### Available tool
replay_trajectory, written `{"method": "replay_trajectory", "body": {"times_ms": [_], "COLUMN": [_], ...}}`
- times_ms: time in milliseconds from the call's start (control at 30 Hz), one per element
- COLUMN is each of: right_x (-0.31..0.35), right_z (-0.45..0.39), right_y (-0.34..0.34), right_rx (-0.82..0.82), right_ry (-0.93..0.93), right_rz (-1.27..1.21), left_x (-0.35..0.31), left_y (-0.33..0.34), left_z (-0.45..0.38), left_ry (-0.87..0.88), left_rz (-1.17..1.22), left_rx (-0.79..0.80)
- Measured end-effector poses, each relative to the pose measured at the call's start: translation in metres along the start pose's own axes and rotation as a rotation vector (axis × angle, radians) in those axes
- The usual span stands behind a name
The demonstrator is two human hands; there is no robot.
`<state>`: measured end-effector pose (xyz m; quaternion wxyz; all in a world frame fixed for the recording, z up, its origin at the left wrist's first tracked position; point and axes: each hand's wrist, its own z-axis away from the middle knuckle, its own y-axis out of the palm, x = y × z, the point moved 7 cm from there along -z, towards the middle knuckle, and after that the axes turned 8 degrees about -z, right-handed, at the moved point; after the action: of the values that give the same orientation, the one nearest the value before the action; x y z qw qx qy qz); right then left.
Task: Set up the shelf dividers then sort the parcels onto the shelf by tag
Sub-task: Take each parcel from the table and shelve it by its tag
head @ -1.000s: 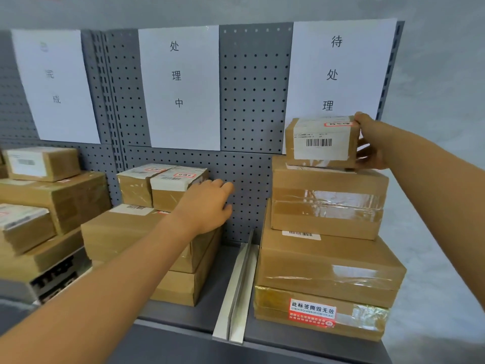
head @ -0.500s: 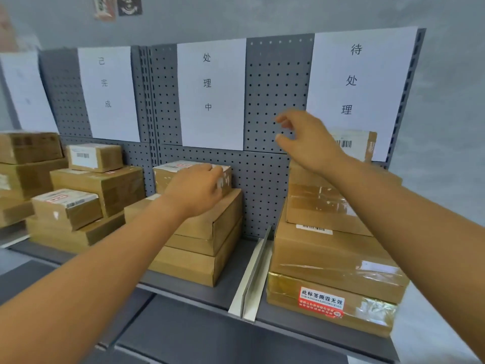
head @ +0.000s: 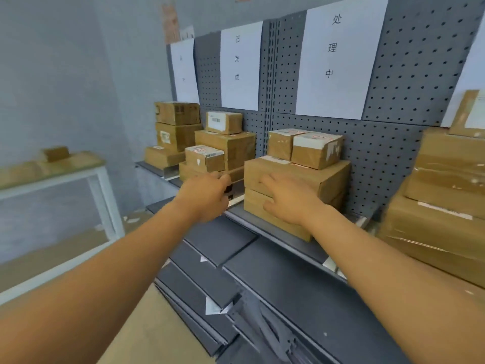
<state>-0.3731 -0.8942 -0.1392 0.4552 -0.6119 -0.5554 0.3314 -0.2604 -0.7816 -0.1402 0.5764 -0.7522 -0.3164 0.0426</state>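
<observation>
Pegboard, grey perforated metal hung with white paper signs, backs the shelf, a flat grey steel deck along whose length brown cardboard parcels stand in stacks. The middle stack sits under the centre sign near the shelf's front edge: two broad flat boxes with two small taped cubes on top, matte board with glossy tape and white labels. Sorting looks nearly done, so I judge this a tidying step, squaring that stack. The right hand lies flat on the stack's front face, fingers spread and straight. The left hand is at the front edge just left of the stack, fingers curled, seemingly round a pale metal divider, though the grip is partly hidden. Next comes a level push, with the divider kept upright.
</observation>
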Motion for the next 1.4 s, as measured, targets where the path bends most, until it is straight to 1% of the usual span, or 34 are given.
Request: {"method": "replay_trajectory", "body": {"times_ms": [167, 333, 500, 667, 800, 933, 1067, 1200, 1300, 1400], "right_x": [0.082, 0.163, 0.242, 0.309, 0.347, 0.378, 0.399, 0.408, 0.418, 0.446], "right_z": [-0.048, -0.106, -0.176, -0.243, -0.294, -0.354, -0.427, -0.505, -0.564, -0.614], "right_y": [0.027, 0.056, 0.098, 0.155, 0.202, 0.250, 0.302, 0.350, 0.381, 0.408], "right_rx": [0.018, 0.012, 0.017, 0.087, 0.150, 0.201, 0.222, 0.259, 0.294, 0.324], "right_ry": [-0.109, -0.209, -0.263, -0.283, -0.309, -0.340, -0.388, -0.394, -0.417, -0.459], "right_rz": [-0.022, -0.048, -0.077, -0.104, -0.142, -0.192, -0.218, -0.273, -0.274, -0.271], "left_x": [0.088, 0.175, 0.283, 0.381, 0.442, 0.503, 0.563, 0.630, 0.681, 0.721], "left_y": [0.014, 0.035, 0.058, 0.101, 0.145, 0.189, 0.239, 0.278, 0.299, 0.322], "left_z": [0.047, 0.083, 0.117, 0.152, 0.170, 0.169, 0.151, 0.120, 0.102, 0.101], "left_ry": [-0.147, -0.230, -0.304, -0.378, -0.435, -0.496, -0.548, -0.592, -0.654, -0.694], "left_rz": [-0.035, -0.079, -0.115, -0.114, -0.108, -0.081, -0.093, -0.085, -0.090, -0.078], "left_rx": [0.032, 0.048, 0.059, 0.141, 0.199, 0.230, 0.276, 0.332, 0.327, 0.338]}}
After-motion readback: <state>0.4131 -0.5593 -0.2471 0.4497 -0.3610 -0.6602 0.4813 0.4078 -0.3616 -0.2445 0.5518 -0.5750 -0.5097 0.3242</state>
